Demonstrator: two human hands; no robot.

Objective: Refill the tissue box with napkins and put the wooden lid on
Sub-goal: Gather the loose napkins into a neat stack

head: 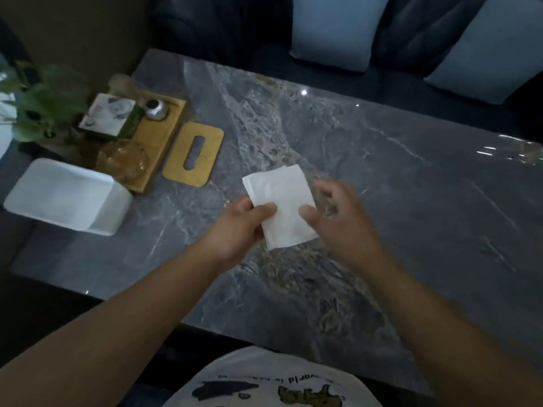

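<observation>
Above tabletop (pixel 382 171), left hand (pixel 238 230) pinching napkins (pixel 282 207); right hand (pixel 338 218) hovering open beside; box (pixel 67 198), lid (pixel 194 154) lying apart.

Left hand (pixel 239 227) pinches napkin stack (pixel 281 205) above marble table (pixel 382 177); right hand (pixel 340 218) open beside it.

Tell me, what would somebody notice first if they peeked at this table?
Probably the white napkins in the middle, pinched by the left hand while the right hand hovers at their other edge. Next, the open white tissue box at the table's left end. The wooden lid with its slot lies flat between them on the marble table.
</observation>
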